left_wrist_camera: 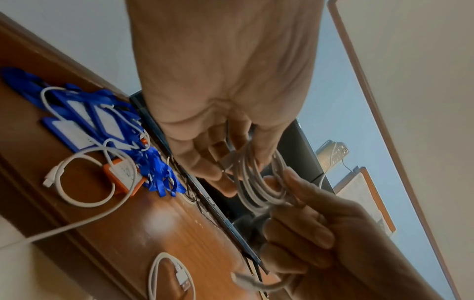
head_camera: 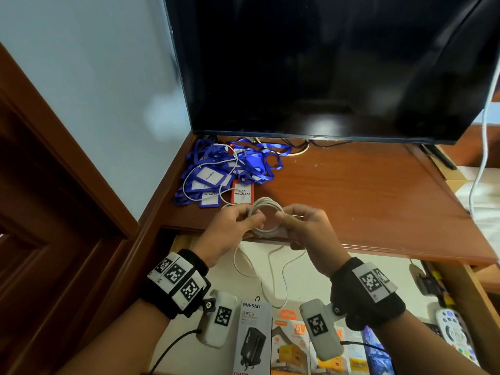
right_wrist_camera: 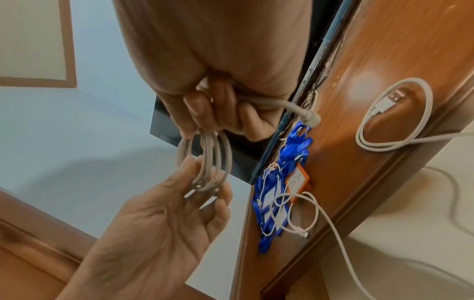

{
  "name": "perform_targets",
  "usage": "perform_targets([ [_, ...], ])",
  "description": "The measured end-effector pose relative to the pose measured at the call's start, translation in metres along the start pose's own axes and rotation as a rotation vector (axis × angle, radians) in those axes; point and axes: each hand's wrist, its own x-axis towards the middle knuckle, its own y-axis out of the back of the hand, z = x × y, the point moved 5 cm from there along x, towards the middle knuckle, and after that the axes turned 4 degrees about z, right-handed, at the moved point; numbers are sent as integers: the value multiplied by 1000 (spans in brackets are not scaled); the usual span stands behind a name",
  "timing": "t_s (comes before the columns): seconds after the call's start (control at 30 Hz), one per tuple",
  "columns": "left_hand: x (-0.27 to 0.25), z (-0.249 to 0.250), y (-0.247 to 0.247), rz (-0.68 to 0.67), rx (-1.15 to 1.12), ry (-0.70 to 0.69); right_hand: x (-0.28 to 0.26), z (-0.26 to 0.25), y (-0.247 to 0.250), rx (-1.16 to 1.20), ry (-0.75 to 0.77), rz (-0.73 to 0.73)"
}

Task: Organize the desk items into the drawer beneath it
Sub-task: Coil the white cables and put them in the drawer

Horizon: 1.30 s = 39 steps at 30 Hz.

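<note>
Both hands are holding a coiled white cable (head_camera: 266, 219) just above the desk (head_camera: 359, 196) front edge: the left hand (head_camera: 232, 234) is pinching one side of the loops, the right hand (head_camera: 305, 228) is gripping the other, likely keeping the coil tidy before lowering it into the open drawer (head_camera: 311, 277) below.

Sitting on desk (head_camera: 365, 190): television (head_camera: 324, 63) along the rear edge, lanyard pile (head_camera: 224, 169) at rear left in front of it. Hanging above desk's front edge: cable coil (head_camera: 266, 220), between left hand (head_camera: 232, 226) and right hand (head_camera: 305, 223). Lying in open drawer (head_camera: 303, 277) beneath: loose cable (head_camera: 270, 269) at the back, charger boxes (head_camera: 253, 336) in front, remote control (head_camera: 454, 334) at right.
</note>
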Motion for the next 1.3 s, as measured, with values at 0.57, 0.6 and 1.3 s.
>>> perform_targets([
  [0.57, 7, 38, -15, -23, 287, -176, 15, -17, 4, -62, -161, -79],
  [0.6, 7, 38, -17, -85, 285, -160, 13, -17, 2, 42, -191, -161],
  [1.3, 4, 34, -21, -456, 645, -214, 16, -34, 27, 124, 83, -66],
])
